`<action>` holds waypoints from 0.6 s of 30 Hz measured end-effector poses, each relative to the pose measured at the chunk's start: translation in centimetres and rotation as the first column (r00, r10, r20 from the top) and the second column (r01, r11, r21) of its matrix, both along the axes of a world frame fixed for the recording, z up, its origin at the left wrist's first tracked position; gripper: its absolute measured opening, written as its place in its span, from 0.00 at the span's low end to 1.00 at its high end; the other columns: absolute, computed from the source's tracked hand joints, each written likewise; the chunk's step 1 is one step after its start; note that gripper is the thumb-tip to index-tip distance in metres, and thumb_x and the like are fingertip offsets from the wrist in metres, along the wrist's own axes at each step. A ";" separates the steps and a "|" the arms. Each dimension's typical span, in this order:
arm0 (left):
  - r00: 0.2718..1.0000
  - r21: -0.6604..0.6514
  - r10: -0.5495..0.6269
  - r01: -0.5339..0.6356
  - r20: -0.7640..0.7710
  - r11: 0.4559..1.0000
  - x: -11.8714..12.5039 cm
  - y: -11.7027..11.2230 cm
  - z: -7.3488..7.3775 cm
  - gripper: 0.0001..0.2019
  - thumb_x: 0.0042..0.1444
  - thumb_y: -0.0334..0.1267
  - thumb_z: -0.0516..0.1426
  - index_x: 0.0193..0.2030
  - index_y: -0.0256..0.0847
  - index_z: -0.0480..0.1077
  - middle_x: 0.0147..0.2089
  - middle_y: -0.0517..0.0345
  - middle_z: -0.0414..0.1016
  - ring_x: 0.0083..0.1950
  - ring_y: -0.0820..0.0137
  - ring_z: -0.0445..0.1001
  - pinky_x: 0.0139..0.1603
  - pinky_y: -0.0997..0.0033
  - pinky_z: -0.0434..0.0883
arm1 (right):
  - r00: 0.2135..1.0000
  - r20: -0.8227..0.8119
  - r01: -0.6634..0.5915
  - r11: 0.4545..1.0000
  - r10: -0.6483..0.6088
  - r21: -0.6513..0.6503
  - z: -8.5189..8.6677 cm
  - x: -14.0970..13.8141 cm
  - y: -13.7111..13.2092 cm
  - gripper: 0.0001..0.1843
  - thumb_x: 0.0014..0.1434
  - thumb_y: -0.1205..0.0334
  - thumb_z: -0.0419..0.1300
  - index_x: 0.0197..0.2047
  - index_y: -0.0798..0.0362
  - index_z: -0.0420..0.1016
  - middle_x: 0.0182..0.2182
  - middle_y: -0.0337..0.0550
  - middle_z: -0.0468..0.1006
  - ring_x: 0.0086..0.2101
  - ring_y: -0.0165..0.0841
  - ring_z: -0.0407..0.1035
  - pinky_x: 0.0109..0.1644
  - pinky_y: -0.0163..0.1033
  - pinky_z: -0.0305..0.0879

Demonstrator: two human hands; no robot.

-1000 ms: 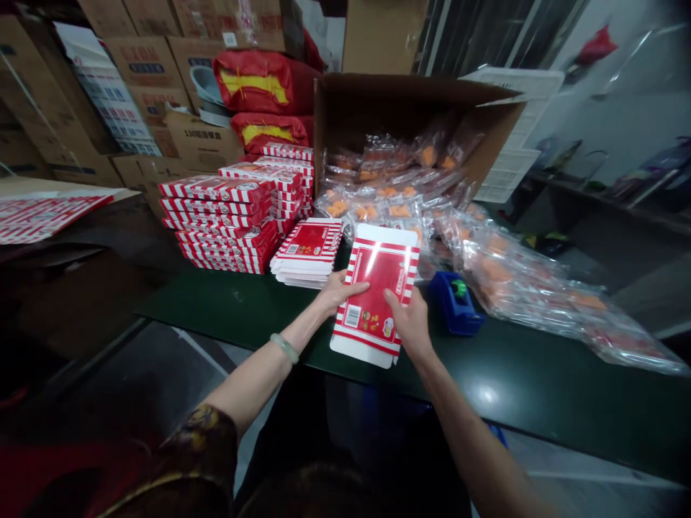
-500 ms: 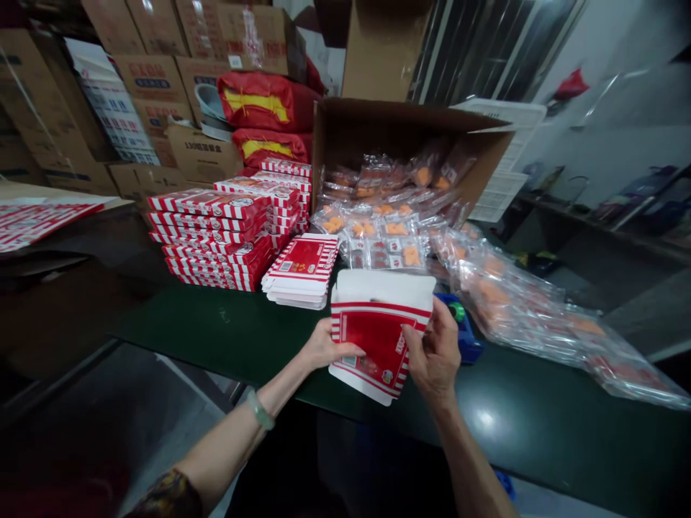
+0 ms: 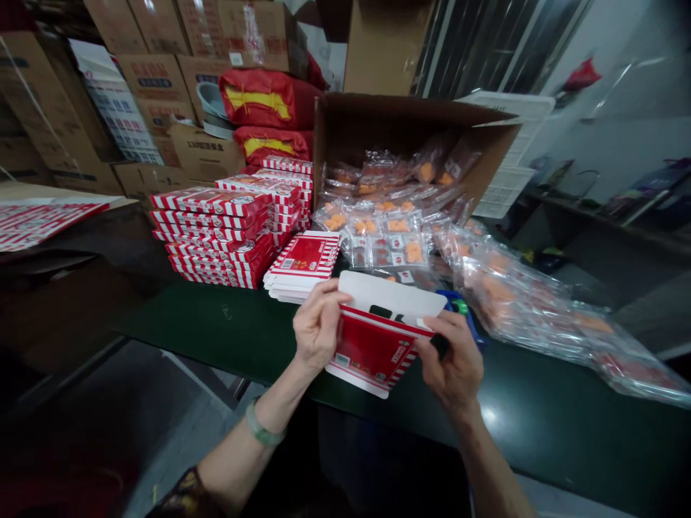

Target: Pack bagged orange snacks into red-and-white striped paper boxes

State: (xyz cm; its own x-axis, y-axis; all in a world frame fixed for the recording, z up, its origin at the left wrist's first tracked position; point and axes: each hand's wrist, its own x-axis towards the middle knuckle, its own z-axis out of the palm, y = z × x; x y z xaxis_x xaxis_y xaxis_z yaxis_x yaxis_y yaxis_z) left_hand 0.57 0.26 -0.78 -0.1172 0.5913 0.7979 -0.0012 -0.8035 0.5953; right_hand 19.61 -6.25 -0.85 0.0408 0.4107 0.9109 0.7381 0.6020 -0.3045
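My left hand (image 3: 317, 327) pinches the red carton (image 3: 370, 344) at ten o'clock, my right hand (image 3: 452, 354) at three; pulling unevenly, I might crease its thin card.

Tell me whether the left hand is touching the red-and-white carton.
Touching. The head view shows the left hand gripping the red-and-white carton at its left edge, beside the white flap.

smooth card is shown by the carton (image 3: 367, 342) at centre, matt white inside. light is mirrored by the glossy bench (image 3: 518, 403) at lower right. the packets (image 3: 399, 241) are wrapped in shiny, crinkled clear plastic; the open box (image 3: 497, 151) is made of matt cardboard.
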 end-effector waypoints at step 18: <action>0.755 -0.099 -0.488 0.580 0.438 0.809 0.5 0.8 2.1 0.09 0.50 0.33 0.60 0.27 0.39 0.61 0.34 0.60 0.69 0.37 0.70 0.73 0.43 0.64 0.70 | 0.995 0.100 -0.001 0.998 0.007 -0.066 3.4 -0.2 -1.6 0.15 0.55 0.76 0.54 0.43 0.49 0.70 0.45 0.47 0.73 0.46 0.36 0.70 0.49 0.46 0.66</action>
State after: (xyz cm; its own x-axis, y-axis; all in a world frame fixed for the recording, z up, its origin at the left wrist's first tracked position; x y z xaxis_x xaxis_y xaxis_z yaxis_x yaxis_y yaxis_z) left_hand 1.05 1.02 1.27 0.0103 0.7977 0.6029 -0.6491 -0.4533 0.6109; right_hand 19.45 -7.84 2.52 -0.0508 0.4696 0.8814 0.7646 0.5861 -0.2681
